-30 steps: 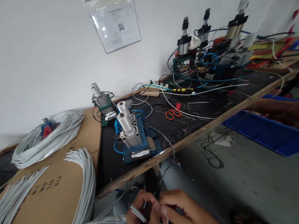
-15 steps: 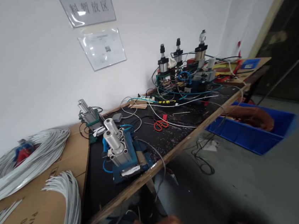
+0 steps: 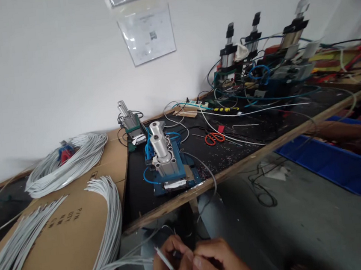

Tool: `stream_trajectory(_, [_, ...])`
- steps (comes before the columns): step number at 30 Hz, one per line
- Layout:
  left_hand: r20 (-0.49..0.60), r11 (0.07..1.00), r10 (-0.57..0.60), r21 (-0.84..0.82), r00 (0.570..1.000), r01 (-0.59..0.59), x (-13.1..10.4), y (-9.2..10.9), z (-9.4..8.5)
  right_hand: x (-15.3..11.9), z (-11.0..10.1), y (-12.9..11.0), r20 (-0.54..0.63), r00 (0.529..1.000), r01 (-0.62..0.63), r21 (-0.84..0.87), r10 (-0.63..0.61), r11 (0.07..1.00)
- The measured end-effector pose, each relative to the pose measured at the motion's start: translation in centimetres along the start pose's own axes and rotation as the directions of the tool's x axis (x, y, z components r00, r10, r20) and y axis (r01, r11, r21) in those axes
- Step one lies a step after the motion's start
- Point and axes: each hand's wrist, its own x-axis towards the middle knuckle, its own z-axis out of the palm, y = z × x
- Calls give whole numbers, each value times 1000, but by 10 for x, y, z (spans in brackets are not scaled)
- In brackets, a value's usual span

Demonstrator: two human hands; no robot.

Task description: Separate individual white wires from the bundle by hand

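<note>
Far to the left of the hands, a coiled bundle of grey-white cables (image 3: 70, 161) lies on a flat brown cardboard sheet (image 3: 62, 237), and nearer, loose grey-white cable lengths (image 3: 108, 228) droop over the cardboard's edge toward the hands. The left hand (image 3: 170, 267) is pinched around a thin grey-white cable end (image 3: 164, 260); the right hand (image 3: 221, 264), touching it, grips the same cable just beside. Both hands sit low, below the tabletop's wooden front edge (image 3: 236, 170), and are cut off by the picture's bottom. Straight beyond them stands a blue pneumatic press with silver cylinders (image 3: 165, 162). Beyond and to the right, orange-handled scissors (image 3: 215, 138) lie among tangled wires. Farther right, a blurred cluster of machines with black-topped cylinders (image 3: 256, 58), then a blue plastic bin (image 3: 335, 164) on the floor, its contents hard to make out.
</note>
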Motion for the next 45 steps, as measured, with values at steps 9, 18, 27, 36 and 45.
stream_trajectory(9, [-342, 985, -2, -161, 940, -57, -6, -12, 25, 10, 21, 0, -137, 990, 10, 225, 21, 974])
stream_trajectory(18, [-457, 927, -107, -367, 883, -77, -15, 6, 45, 10, 37, 2, -256, 962, 162, 243, -98, 956])
stream_trajectory(27, [-457, 935, -52, -336, 888, -118, -14, 8, 49, 10, 33, -4, -255, 959, 178, 195, -125, 964])
stream_trajectory(36, [-387, 943, -65, -326, 920, -71, -14, 9, 41, 10, 30, -9, -98, 995, 48, 345, -15, 937])
stream_trajectory(45, [-123, 955, -168, -268, 978, 130, -5, 23, 20, 14, 16, -14, 68, 998, -37, 325, 16, 945])
